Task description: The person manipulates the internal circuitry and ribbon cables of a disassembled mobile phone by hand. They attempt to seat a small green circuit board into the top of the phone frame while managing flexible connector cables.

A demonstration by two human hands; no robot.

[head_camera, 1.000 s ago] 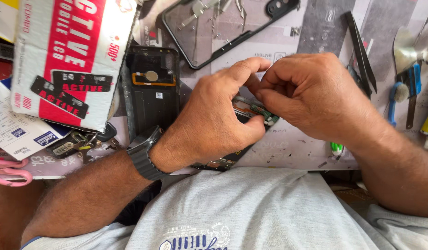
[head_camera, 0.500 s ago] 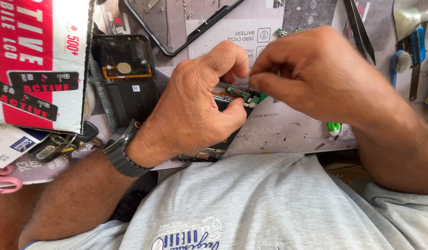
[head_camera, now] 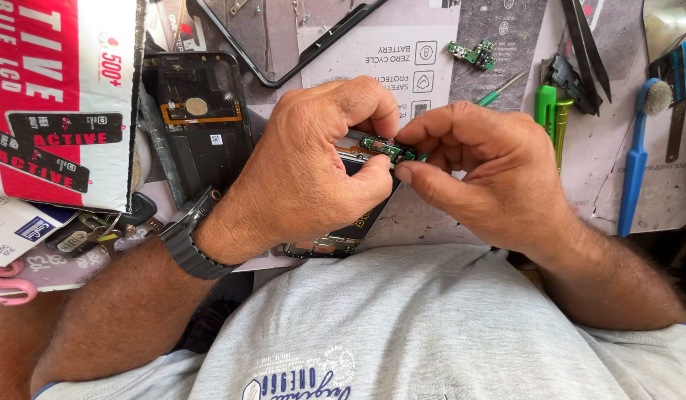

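My left hand [head_camera: 313, 174] wraps around an opened black phone body [head_camera: 343, 235], which lies under it near the bench's front edge. My right hand [head_camera: 484, 174] pinches a small green circuit board [head_camera: 383, 147] between thumb and forefinger, right at the phone's upper end. My left thumb and forefinger touch the same board from the other side. A dark watch sits on my left wrist. Most of the phone is hidden by my hands.
A black phone back cover [head_camera: 198, 122] lies left of my hands, a red and white box [head_camera: 57, 96] further left. Behind are a black phone frame [head_camera: 298, 55], another small green board [head_camera: 472, 53], a green screwdriver [head_camera: 547, 111], black tweezers [head_camera: 584, 44] and a blue brush [head_camera: 639, 141].
The view has shifted so the bench appears lower and closer. My hands stayed together on the phone, and the green board now shows more plainly between my fingertips.
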